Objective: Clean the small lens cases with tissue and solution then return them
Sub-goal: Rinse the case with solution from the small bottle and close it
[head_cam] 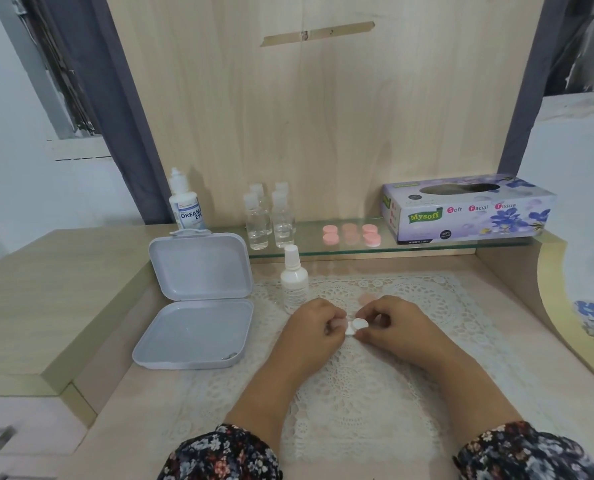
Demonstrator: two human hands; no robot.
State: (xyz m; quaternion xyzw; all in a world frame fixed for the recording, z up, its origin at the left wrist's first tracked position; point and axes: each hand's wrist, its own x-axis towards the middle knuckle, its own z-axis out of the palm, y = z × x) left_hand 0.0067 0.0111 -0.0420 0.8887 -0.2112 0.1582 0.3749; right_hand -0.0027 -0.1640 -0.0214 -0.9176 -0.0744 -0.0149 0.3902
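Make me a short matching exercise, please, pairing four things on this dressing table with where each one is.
Things:
1. tissue box
2. grey case
3. white spray bottle
4. small white lens case

Places:
A. standing on the lace mat
B. held between both hands
C. right end of the glass shelf
D. lying open, left of the mat

Pairs: 1-C, 2-D, 3-A, 4-B

A home, likely a bedroom dressing corner: a pale wood-grain worktop (108,393) with a lace doily (410,306), a glass shelf (323,249) holding a facial tissue box (468,216), drawers (18,431) at left, and a curtain (115,98) behind.
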